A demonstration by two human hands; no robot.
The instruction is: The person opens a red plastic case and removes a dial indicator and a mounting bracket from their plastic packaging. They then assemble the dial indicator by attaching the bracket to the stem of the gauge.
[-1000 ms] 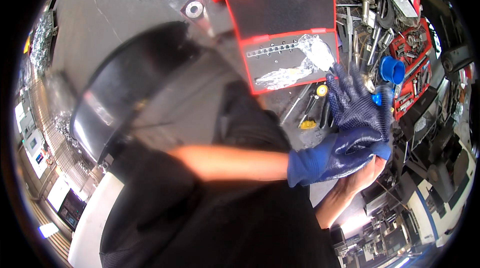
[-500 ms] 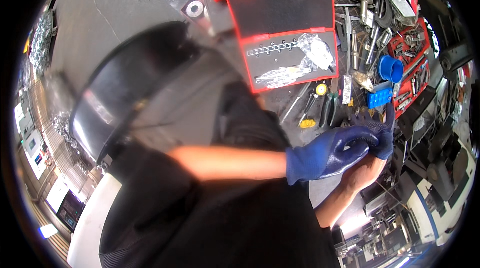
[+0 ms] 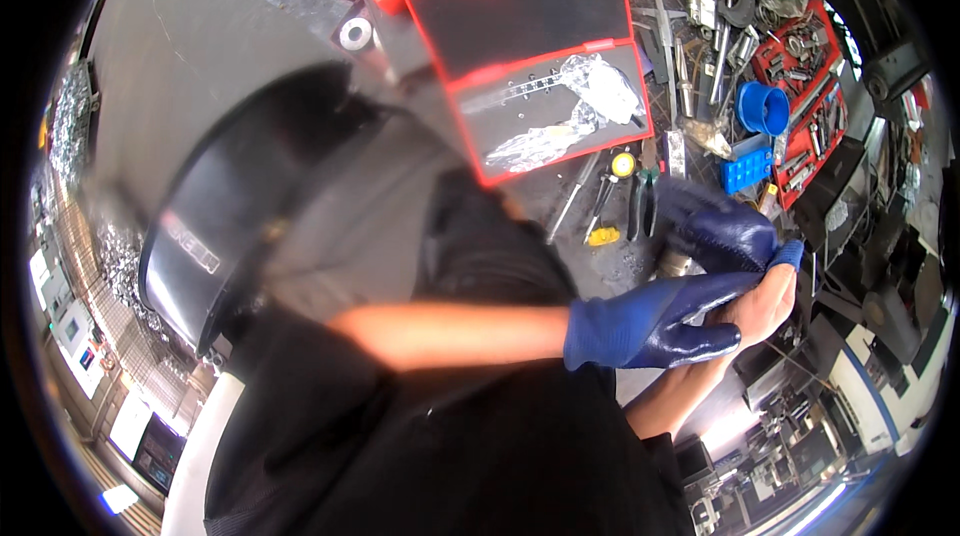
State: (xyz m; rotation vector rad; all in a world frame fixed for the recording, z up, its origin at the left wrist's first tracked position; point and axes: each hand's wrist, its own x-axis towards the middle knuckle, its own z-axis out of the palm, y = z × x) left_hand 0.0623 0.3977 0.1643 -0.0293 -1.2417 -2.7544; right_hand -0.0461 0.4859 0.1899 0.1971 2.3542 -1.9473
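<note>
Head | left hand (image 3: 655, 321), gloved, against right hand (image 3: 758, 311) touching second glove (image 3: 728, 239); grips unclear | visor (image 3: 225, 201): pale lettering, blurred

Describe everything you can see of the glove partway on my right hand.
The glove is dark blue, with a glossy, rubbery-looking coating and a lighter blue, knit-looking cuff. It covers only part of the right hand, leaving the wrist bare. Its fingers look bent and are blurred, pointing up and left in the picture. The gloved left hand meets its lower edge, though exact contact is unclear.
</note>
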